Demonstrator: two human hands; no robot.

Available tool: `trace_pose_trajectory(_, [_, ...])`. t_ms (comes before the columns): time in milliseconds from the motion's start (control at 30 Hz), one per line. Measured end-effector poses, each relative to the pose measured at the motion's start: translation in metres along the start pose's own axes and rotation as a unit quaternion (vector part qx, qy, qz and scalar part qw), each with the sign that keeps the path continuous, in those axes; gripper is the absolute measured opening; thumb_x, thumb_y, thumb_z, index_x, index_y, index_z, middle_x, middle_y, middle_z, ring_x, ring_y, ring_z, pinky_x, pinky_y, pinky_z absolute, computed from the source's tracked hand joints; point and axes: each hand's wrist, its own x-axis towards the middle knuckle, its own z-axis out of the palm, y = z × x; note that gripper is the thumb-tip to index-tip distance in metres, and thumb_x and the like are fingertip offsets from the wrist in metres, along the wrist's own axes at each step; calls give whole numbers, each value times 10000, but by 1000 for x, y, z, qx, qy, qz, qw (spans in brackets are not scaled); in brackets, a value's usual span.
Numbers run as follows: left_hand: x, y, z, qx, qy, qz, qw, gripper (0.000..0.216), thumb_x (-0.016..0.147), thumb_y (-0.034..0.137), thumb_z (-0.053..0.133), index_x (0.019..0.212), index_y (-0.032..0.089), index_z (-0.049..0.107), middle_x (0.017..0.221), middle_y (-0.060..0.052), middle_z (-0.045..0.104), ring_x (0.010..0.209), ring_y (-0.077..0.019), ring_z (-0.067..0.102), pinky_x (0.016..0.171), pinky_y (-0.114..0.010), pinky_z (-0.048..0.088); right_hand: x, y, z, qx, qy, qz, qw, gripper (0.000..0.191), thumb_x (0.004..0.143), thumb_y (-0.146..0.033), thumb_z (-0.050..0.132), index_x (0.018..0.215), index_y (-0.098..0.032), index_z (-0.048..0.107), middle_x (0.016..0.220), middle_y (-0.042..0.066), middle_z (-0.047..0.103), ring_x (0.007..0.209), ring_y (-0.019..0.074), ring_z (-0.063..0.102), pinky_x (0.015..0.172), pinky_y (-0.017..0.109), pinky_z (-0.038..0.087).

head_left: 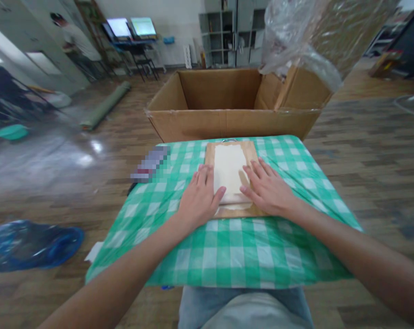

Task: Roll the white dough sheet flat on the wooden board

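A folded cream-white cloth [229, 169] lies on a brown board [250, 148] in the middle of a small table covered with a green-and-white checked cloth [234, 251]. My left hand [200, 198] rests flat at the cloth's left edge, fingers stretched out, thumb on the fabric. My right hand [266, 187] lies flat on its right edge, fingers spread forward. Neither hand grips anything.
A large open cardboard box [227, 123] stands on the floor just beyond the table, with a clear plastic bag [316, 36] hanging above its right side. A blue plastic bag [28, 244] lies on the floor at left. A person stands far back left near monitors.
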Motion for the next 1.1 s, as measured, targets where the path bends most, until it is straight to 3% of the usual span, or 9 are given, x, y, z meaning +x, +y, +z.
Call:
trace_pose_trajectory(167, [-39, 13, -9, -14, -1, 23, 1000, 714, 1103, 460, 281, 1620, -31, 268, 1673, -279, 367, 1617, -371, 256, 1287, -542, 315, -40, -23, -6, -19, 23, -11, 999, 811, 1069, -628, 363, 1614, -30, 404, 1724, 240, 282, 1615, 404, 189, 1266, 569, 270])
trace_pose_trajectory(300, [-51, 17, -10, -10, 8, 27, 1000, 715, 1098, 465, 300, 1631, -10, 261, 1679, -262, 368, 1620, -357, 254, 1286, -528, 322, -51, -28, -6, -16, 25, -24, 999, 849, 1062, -645, 360, 1629, -13, 362, 1721, 241, 289, 1619, 396, 179, 1273, 566, 262])
trace_pose_trajectory(400, [-41, 15, -7, -10, 8, 16, 1000, 705, 1103, 473, 276, 1620, -5, 291, 1657, -258, 410, 1597, -349, 320, 1275, -509, 341, -40, -23, -6, -14, 10, -15, 1000, 818, 1069, -645, 333, 1622, -45, 395, 1711, 238, 319, 1614, 397, 200, 1263, 570, 276])
trace_pose_trajectory(567, [7, -1, 3, -18, -15, -35, 999, 707, 1110, 534, 240, 1583, 23, 364, 1619, -264, 462, 1549, -359, 408, 1245, -526, 365, 4, -1, 1, 1, -28, 30, 999, 812, 1073, -678, 241, 1621, -107, 421, 1687, 230, 372, 1605, 414, 226, 1251, 596, 279])
trace_pose_trajectory(700, [30, -10, 6, -32, -28, -45, 998, 697, 1104, 538, 277, 1588, 41, 351, 1627, -264, 448, 1556, -354, 394, 1237, -528, 372, 24, 12, 6, 26, -53, 58, 997, 824, 1079, -675, 154, 1616, -109, 419, 1665, 224, 408, 1593, 401, 267, 1238, 596, 294])
trace_pose_trajectory(800, [16, -5, 3, -27, -5, -25, 999, 709, 1102, 507, 284, 1598, 0, 317, 1666, -288, 373, 1598, -369, 306, 1275, -549, 309, 12, 7, 4, 23, -24, 42, 999, 820, 1080, -668, 185, 1621, -91, 400, 1688, 221, 374, 1610, 390, 219, 1251, 586, 278])
trace_pose_trajectory(967, [-33, 13, -6, -32, 10, 7, 999, 715, 1101, 478, 283, 1630, -3, 254, 1680, -275, 357, 1626, -360, 233, 1281, -558, 319, -32, -14, -4, 4, 19, -6, 1000, 796, 1079, -632, 295, 1629, -63, 383, 1710, 235, 321, 1615, 387, 198, 1259, 559, 284])
trace_pose_trajectory(1100, [-32, 12, -4, -34, 9, 5, 999, 710, 1108, 481, 268, 1621, -9, 280, 1679, -268, 366, 1621, -357, 254, 1280, -533, 332, -31, -12, -3, 10, 8, -4, 1000, 785, 1087, -617, 272, 1628, -59, 381, 1700, 238, 340, 1613, 383, 210, 1263, 557, 284])
